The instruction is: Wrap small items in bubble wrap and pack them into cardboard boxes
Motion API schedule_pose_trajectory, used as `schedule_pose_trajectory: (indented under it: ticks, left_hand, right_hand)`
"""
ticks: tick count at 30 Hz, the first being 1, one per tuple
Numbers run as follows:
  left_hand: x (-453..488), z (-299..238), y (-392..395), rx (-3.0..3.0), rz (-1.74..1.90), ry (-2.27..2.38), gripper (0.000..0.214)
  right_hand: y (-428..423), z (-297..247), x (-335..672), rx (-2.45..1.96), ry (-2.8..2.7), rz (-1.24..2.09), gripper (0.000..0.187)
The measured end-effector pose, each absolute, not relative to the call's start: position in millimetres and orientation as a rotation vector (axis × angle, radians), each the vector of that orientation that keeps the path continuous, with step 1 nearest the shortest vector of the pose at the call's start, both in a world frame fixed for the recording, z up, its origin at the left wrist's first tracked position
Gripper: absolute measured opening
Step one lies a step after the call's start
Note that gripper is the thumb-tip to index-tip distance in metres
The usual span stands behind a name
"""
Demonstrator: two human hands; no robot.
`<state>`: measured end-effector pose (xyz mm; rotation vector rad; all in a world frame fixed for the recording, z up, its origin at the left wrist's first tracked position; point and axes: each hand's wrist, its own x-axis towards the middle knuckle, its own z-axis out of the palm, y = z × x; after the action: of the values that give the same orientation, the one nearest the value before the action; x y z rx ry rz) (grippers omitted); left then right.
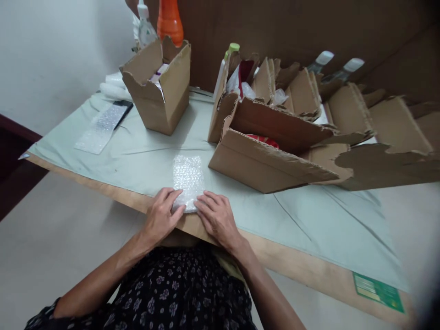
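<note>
A small flat piece of bubble wrap (189, 176) lies near the front edge of the cloth-covered table. My left hand (163, 213) holds its near left corner, with the thumb and index finger bent onto the plastic. At the near right corner, my right hand (216, 215) has its curled fingertips on the wrap and the thumb tucked towards the table edge. Whether anything is inside the wrap cannot be made out.
To the right stands a row of cut cardboard boxes (271, 160) with packets inside. Another open carton (165, 96) is further back, before an orange bottle (170, 23). On the left, a bubble-wrap strip (98, 130) partly covers a dark flat object (124, 110).
</note>
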<state>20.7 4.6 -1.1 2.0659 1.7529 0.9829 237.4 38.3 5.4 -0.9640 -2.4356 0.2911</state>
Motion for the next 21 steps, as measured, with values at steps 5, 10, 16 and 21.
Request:
schedule_pose_trajectory:
  ticks: [5, 10, 16, 21]
  left_hand:
    - [16.7, 4.9, -6.8, 2.260, 0.987, 1.550, 0.027]
    - [13.0, -2.8, 21.4, 2.175, 0.916, 1.695, 0.027]
    - [7.8, -3.7, 29.7, 2.249, 0.976, 1.707, 0.030]
    - [6.2, 5.1, 13.1, 2.243, 0.975, 1.519, 0.031]
  right_hand:
    - [48.0, 11.8, 238.8, -1.015, -2.363, 0.632, 0.024]
    - [48.6, 8.6, 238.5, -1.154, -2.252, 0.361, 0.028]
    - [59.5, 2.5, 232.1, -1.124, -2.468, 0.328, 0.032]
    - [56.1, 14.9, 238.5, -1.119, -2.393, 0.621, 0.028]
